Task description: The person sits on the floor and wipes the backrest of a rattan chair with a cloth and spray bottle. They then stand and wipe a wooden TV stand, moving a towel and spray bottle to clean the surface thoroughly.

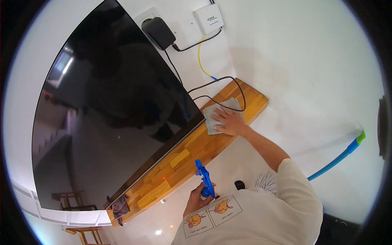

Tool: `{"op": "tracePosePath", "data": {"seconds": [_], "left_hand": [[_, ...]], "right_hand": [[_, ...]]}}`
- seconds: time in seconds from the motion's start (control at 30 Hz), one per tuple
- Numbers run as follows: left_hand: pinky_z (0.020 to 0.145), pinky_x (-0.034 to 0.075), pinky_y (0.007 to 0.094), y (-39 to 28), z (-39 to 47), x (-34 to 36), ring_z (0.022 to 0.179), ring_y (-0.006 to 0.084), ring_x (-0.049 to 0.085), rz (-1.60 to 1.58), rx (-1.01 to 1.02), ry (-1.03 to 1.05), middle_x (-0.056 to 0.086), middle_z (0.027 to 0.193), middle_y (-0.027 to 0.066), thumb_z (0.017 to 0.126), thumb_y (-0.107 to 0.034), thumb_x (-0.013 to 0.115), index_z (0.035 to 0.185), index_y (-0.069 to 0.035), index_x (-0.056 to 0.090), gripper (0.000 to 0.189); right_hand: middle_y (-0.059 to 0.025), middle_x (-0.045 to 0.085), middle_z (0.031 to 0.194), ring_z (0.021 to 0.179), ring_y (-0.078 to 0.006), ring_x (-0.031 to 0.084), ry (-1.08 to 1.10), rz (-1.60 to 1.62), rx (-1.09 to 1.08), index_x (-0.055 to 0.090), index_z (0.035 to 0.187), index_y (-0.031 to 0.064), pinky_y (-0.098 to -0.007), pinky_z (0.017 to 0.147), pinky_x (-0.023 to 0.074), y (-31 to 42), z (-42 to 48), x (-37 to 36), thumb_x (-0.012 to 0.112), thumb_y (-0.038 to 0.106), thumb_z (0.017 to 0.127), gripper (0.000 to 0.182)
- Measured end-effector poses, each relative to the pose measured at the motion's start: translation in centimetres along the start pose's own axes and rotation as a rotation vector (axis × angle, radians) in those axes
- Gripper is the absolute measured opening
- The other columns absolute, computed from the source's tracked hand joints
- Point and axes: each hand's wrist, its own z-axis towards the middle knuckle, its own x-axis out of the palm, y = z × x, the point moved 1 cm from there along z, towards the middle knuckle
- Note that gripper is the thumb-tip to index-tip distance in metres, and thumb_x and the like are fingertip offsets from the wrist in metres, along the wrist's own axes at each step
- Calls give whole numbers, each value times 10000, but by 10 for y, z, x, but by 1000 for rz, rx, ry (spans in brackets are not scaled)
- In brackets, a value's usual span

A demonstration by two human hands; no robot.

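My right hand (231,123) lies flat, fingers spread, on a folded grey cloth (211,125). Beneath the cloth is the right end of a wooden shelf (197,142), beside the lower corner of a large television (119,110). Close to my body, my left hand (196,198) grips a spray bottle with a blue trigger head (205,180). The nozzle points away from me toward the shelf; most of the bottle is hidden by my hand and shirt. A loop of black cable (244,95) hangs over the cloth, near my right fingers.
A black power adapter (159,33) and a white wall box (208,19) with a yellow cable (199,56) are on the wall. A dark cloth (121,207) hangs at the shelf's left end. A blue handle (333,163) leans right, near a mop head (265,182). A wooden stool (84,231) stands lower left.
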Motion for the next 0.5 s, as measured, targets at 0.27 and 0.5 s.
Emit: {"op": "tracePosePath", "data": {"seconds": [0.27,0.5], "left_hand": [[697,475,279,-9,-10,5,726,148,611,-70,9,-42,621,781,60,738,-98,731,1029,-62,573,333],[718,484,283,-9,-10,2,759,154,629,53,-76,-29,639,821,91,727,-69,731,1020,-64,578,331]], "right_hand": [[-70,333,1421,1304,-275,280,-181,-409,507,400,1340,183,-520,1028,209,-88,24,-23,413,495,852,580],[-63,341,1421,1306,-275,297,81,11,-86,477,1281,237,-469,1058,203,-9,12,-7,414,531,838,535]]}}
